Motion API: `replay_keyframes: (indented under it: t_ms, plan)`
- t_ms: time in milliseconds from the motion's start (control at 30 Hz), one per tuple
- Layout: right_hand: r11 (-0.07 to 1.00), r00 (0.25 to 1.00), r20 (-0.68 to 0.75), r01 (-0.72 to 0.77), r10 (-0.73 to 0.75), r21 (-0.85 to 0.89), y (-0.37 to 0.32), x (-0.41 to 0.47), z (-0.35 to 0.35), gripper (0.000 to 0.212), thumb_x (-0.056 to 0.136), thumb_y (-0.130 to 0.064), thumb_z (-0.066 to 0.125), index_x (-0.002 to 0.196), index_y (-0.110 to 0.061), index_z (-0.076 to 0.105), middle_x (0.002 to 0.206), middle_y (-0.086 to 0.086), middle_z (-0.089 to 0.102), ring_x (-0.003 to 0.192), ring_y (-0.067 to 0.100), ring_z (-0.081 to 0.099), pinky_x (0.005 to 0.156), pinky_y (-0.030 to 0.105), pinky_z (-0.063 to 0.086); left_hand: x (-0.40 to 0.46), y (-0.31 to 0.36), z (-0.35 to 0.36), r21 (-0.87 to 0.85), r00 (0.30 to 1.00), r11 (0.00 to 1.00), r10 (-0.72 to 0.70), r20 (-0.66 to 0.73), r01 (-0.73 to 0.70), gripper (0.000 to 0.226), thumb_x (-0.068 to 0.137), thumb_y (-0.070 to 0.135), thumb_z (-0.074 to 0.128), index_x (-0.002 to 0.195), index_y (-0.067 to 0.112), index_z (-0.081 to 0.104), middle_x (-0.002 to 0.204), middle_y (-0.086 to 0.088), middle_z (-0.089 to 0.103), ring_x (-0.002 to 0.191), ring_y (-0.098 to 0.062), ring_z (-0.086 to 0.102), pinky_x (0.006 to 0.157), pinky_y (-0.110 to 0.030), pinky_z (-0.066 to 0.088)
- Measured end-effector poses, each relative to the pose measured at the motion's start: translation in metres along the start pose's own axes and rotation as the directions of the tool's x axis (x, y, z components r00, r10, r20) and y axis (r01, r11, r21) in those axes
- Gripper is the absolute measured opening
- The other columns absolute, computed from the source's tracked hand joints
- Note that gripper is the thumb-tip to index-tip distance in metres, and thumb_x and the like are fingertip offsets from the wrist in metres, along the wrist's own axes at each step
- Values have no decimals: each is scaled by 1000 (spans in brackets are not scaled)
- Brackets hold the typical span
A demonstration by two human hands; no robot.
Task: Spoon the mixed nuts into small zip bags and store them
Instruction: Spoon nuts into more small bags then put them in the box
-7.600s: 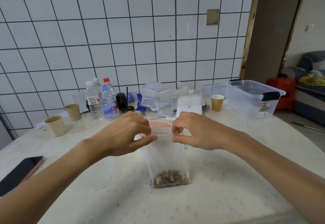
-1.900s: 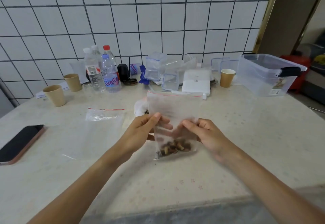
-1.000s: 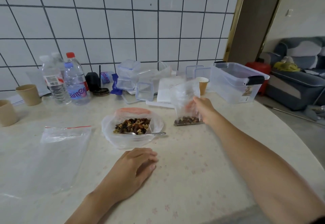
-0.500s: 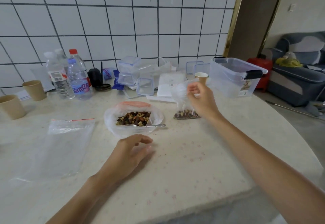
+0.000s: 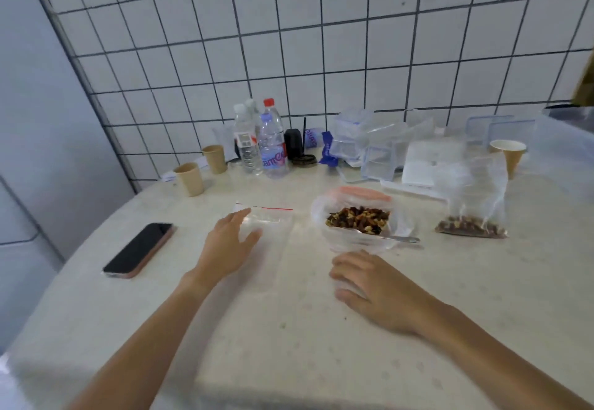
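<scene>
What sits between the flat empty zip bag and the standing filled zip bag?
Head view: the open clear bag of mixed nuts with a metal spoon, between the empty zip bag and the filled zip bag.

Under the left hand (image 5: 229, 246) lies an empty zip bag (image 5: 264, 220) of thin clear plastic film, glossy, with a red strip along its top. Just beyond the right hand (image 5: 373, 287), the big bag (image 5: 355, 221) of nuts is soft, crinkled clear plastic; the spoon (image 5: 398, 238) in it looks like shiny metal. Farther right, the filled bag (image 5: 472, 204) is the same shiny film. The table (image 5: 289, 329) is pale, smooth and speckled, like stone. Left of the left hand, the phone (image 5: 139, 249) has a glossy black glass face. The cups (image 5: 189, 178) are matt brown paper.
</scene>
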State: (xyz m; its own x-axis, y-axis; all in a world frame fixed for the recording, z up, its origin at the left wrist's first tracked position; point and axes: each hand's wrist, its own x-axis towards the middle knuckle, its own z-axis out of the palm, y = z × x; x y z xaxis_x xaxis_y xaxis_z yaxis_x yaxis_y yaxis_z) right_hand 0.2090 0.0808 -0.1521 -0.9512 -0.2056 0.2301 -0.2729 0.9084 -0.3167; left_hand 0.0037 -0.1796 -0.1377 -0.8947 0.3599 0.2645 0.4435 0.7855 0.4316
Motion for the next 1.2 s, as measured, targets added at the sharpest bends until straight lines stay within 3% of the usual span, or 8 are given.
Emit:
replay_keyframes:
  t_ms: [100, 300, 633, 733, 900, 1000, 1100, 1200]
  plan:
    - [999, 999, -35, -3, 2, -34, 3, 0, 11, 43, 108, -48, 38, 142, -28, 56, 150, -16, 45, 142, -2, 28, 109, 5, 7, 0, -21, 10, 191, 982, 980, -82, 173, 48, 69, 99, 65, 46, 155, 24, 41, 163, -1, 40, 149, -25, 36, 119, -43, 31]
    - [998, 997, -50, -52, 54, 21, 9, -1, 15, 42, 106, -53, 43, 140, -33, 58, 149, -23, 46, 138, -14, 27, 110, 6, 12, -10, -29, 15, -43, 992, 997, -62, -108, 58, 17, 97, 38, 63, 94, 27, 76, 102, 5, 76, 102, -25, 66, 81, -38, 52]
    - [989, 992, -61, -106, 112, 101, 7, -2, 14, 37, 102, -51, 54, 132, -33, 64, 144, -24, 52, 126, -25, 32, 111, 6, 22, -33, 10, 7, -392, 911, 914, -70, -406, -104, 5, 94, 34, 74, 95, 38, 75, 100, 28, 72, 102, -1, 65, 94, -27, 49]
    - [918, 968, -78, -198, 238, 345, 2, -1, 9, 41, 96, -59, 60, 131, -39, 61, 138, -28, 55, 126, -13, 48, 112, 24, 40, -41, 44, 10, -416, 902, 882, 24, -431, -222, 15, 93, 28, 76, 95, 43, 73, 102, 32, 71, 103, 3, 65, 92, -13, 45]
    - [504, 883, -167, -87, 438, 860, -6, 10, -36, 56, 82, -50, 81, 132, -35, 61, 127, -14, 71, 117, 4, 67, 95, 26, 54, -49, 111, 17, -442, 881, 810, 179, -439, -385, 17, 89, 25, 80, 97, 40, 76, 120, 18, 68, 119, -3, 60, 102, -16, 43]
    - [488, 823, -273, -5, 497, 873, -2, 15, -59, 30, 97, -21, 72, 126, -17, 69, 115, -1, 78, 103, 13, 74, 73, 19, 57, -46, 140, 25, -495, 889, 757, 251, -383, -426, 32, 84, 33, 84, 114, 35, 74, 140, 15, 58, 131, 0, 52, 108, -15, 40]
    - [489, 765, -318, 5, 560, 872, 12, 16, -68, 19, 99, 2, 58, 109, -5, 73, 95, 0, 81, 81, 11, 78, 59, 14, 55, -31, 156, 29, -816, 968, 532, 219, -124, -226, 104, 70, 60, 88, 155, 46, 30, 149, 30, 40, 131, 16, 45, 97, -7, 46]
    - [535, 775, -355, 26, 523, 845, 21, 22, -76, 21, 96, 11, 57, 99, -1, 73, 90, 1, 80, 78, 8, 76, 62, 13, 56, -12, 171, 28, -893, 979, 423, 187, -77, -151, 95, 77, 71, 70, 156, 42, 27, 129, 25, 59, 116, 14, 58, 87, -12, 50]
